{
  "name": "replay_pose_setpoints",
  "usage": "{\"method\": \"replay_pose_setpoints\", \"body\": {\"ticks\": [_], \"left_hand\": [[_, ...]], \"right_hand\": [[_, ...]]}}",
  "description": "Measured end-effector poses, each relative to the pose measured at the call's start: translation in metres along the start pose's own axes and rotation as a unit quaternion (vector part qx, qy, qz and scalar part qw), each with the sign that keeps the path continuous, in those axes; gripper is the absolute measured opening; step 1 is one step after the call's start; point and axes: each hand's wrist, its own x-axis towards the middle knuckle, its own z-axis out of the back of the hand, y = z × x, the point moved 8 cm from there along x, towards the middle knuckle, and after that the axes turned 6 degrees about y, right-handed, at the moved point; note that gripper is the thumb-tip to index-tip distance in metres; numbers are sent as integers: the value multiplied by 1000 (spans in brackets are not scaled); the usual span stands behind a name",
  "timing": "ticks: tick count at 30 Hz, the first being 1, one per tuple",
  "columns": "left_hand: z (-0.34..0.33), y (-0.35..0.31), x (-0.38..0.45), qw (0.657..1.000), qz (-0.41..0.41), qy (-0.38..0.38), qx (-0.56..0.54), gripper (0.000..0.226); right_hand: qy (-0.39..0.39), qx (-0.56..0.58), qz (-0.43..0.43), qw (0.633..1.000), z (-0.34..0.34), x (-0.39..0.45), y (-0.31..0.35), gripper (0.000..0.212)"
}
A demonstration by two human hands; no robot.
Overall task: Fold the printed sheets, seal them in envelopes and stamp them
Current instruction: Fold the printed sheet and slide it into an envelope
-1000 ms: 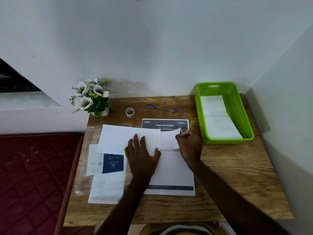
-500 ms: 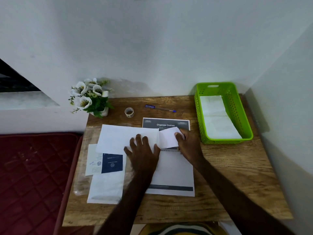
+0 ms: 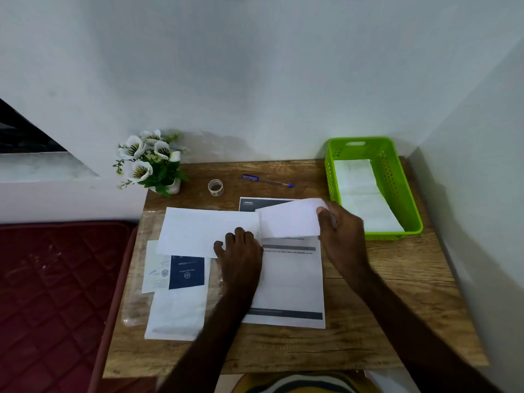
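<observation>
Your arms, both bare, no sleeves anywhere

Your left hand (image 3: 241,255) and right hand (image 3: 341,235) have no gloves, rings or watch that I can make out, forearms uncovered all the way down. At the bottom edge there's a bit of your clothing (image 3: 300,385), yellow with dark and pale curved stripes.

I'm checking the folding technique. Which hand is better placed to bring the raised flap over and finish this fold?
The right hand: it already pinches the flap's free edge. The left hand presses the sheet at the crease, so it is probably best kept there as the anchor.
</observation>
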Motion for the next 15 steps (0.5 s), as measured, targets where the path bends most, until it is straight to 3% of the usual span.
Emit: {"method": "replay_pose_setpoints", "body": {"ticks": [4,15], "left_hand": [[-3,2,-2,1000,-6,-15,-20,13],[-7,15,-1,993,2,-38,-113,15]], "right_hand": [[-22,11,26,999,30,3,22,20],[87,5,12,996,19,19,4,17]]}}
